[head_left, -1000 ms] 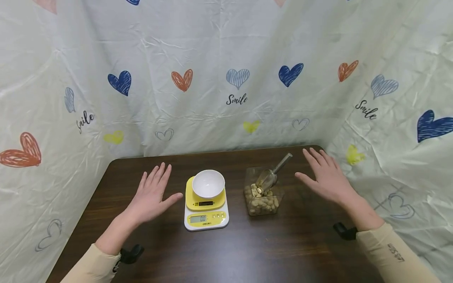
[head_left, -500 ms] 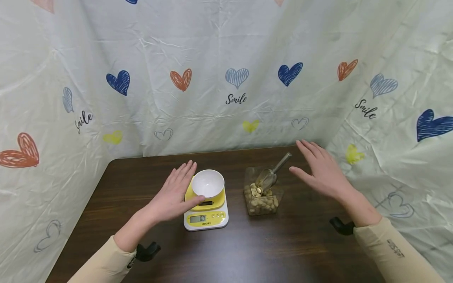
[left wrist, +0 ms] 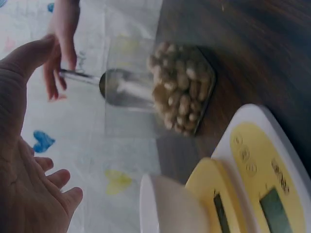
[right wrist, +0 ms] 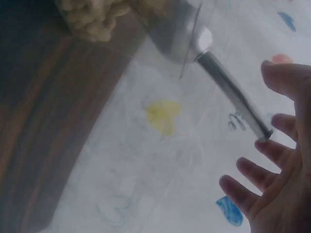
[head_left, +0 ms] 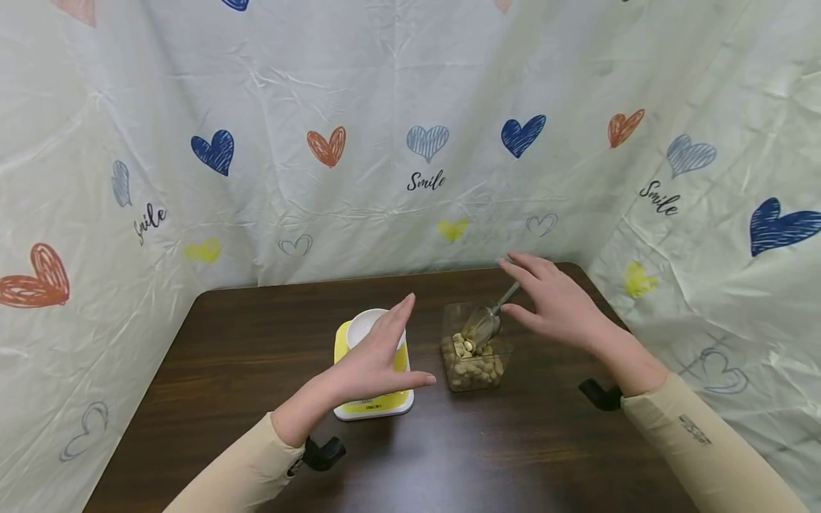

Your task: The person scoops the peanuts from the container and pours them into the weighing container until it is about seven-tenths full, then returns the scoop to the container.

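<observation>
My left hand [head_left: 372, 363] hangs over the yellow-and-white kitchen scale [head_left: 378, 410], its fingers extended and thumb spread, holding nothing. It partly hides the white bowl [head_left: 361, 326] on the scale's platform; the left wrist view shows this bowl [left wrist: 172, 208] too. To the right stands a clear plastic box [head_left: 457, 313] of unshelled peanuts [head_left: 474, 374]. A metal scoop [head_left: 482, 324] leans in it, handle up to the right. Around the handle's end my right hand [head_left: 561, 303] is spread. In the right wrist view, the scoop handle [right wrist: 233, 92] ends right by the fingers, thumb apart.
Everything stands on a dark brown wooden table [head_left: 269, 320]. A white curtain [head_left: 359, 71] printed with hearts hangs behind it and along both sides. Each wrist carries a black camera mount [head_left: 323, 454].
My left hand has moved right, from beside the scale to over it and toward the box. My right hand has come left to the scoop handle. Scale, bowl and box have stayed put.
</observation>
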Motion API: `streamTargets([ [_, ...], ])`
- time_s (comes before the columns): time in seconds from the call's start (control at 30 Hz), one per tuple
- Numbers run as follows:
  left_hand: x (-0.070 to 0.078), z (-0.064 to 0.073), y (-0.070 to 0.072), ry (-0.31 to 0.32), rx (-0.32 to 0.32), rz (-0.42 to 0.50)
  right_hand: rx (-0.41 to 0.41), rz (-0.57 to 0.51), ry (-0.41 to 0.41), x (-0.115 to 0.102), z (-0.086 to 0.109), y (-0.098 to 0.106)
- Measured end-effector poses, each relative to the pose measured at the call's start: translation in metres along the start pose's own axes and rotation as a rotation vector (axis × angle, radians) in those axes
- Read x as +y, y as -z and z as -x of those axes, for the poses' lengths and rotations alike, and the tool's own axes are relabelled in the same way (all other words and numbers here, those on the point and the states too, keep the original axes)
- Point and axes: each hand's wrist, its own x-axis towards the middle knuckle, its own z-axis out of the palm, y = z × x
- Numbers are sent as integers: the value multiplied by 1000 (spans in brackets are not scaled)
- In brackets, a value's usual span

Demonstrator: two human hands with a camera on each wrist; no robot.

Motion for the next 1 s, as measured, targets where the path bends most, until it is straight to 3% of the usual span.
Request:
streamTargets([
  [0.1, 4, -13, -15, 21, -3, 72, -44, 21, 16, -5, -6, -1],
  [0.23, 5, -30, -34, 93, -9, 174, -91, 63, 46, -10, -13, -3],
  [0.47, 0, -52, -59, 178, -15, 255, -135, 134, 81, -17, -20, -7],
  [0.77, -7, -66, -75, 202, 0, 246, -169, 290, 131, -19, -28, -12],
  [1.0, -10, -70, -78, 198, -29, 291, -219, 389, 154, -19, -34, -14],
])
